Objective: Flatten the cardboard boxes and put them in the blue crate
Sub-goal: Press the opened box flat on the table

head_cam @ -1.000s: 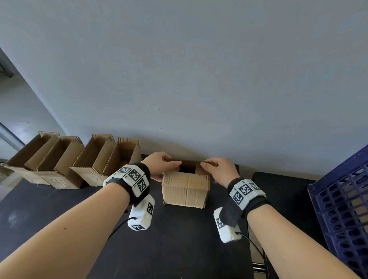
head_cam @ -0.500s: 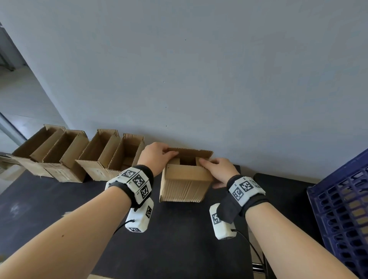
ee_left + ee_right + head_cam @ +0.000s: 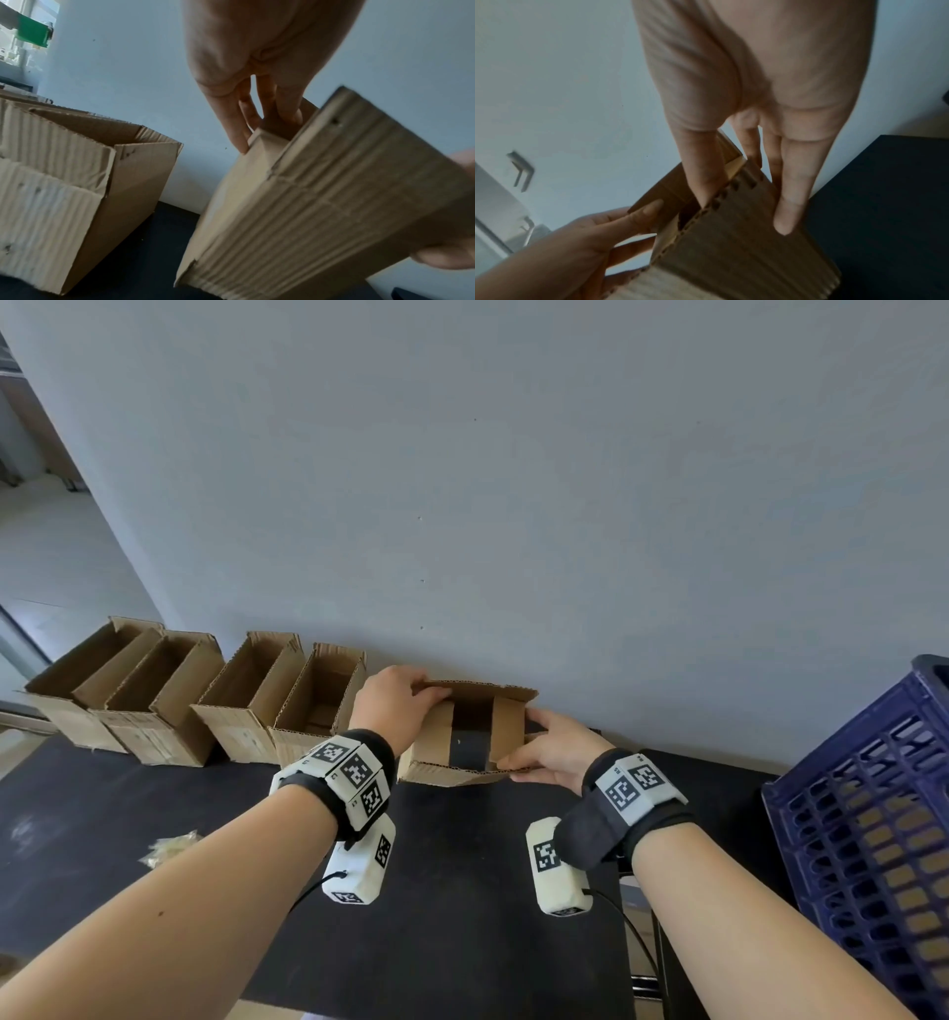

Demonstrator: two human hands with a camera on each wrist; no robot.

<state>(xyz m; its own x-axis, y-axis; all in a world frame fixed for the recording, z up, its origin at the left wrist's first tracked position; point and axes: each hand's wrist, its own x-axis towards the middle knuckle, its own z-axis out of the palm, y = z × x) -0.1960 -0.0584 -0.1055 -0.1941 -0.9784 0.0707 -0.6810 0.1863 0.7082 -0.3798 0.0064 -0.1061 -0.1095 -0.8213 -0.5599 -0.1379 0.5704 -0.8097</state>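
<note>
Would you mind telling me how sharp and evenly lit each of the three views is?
Head view: sharp, evenly lit, wide-angle bending at the edges. Left wrist view: the held box is motion-blurred, the wall bright. Right wrist view: dim and soft, the right hand blurred.

A black table [image 3: 462, 891] is seen spread across the near scene, set against a plain grey wall [image 3: 513, 480] at the far side. A small crumpled yellowish scrap [image 3: 167, 847] is laid on the table at the near left. At the far left, a green object [image 3: 33, 32] is glimpsed, blurred.
</note>
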